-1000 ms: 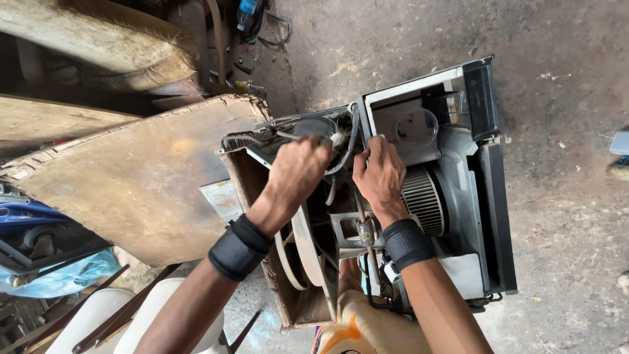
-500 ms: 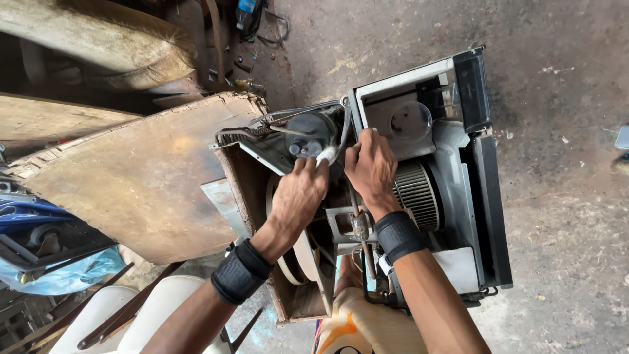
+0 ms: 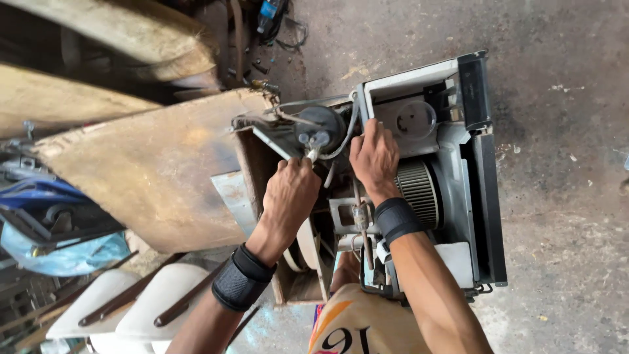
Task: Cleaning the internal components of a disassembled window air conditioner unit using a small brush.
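An opened window air-conditioner lies on the concrete floor with its insides bare. My left hand is closed in a fist around a pale-tipped tool, whose tip points at the dark round compressor and its thin pipes. My right hand lies over the inner white wall of the unit, its fingers curled on the edge, just beside the ribbed blower wheel. Both wrists wear black bands.
A rusty brown metal sheet leans against the unit's left side. White slatted chair parts and a blue object crowd the lower left. A small brass valve with pipes stands between my forearms. Bare concrete lies to the right.
My left hand has slid down off the compressor, which now shows. My right hand has shifted slightly up along the white wall.
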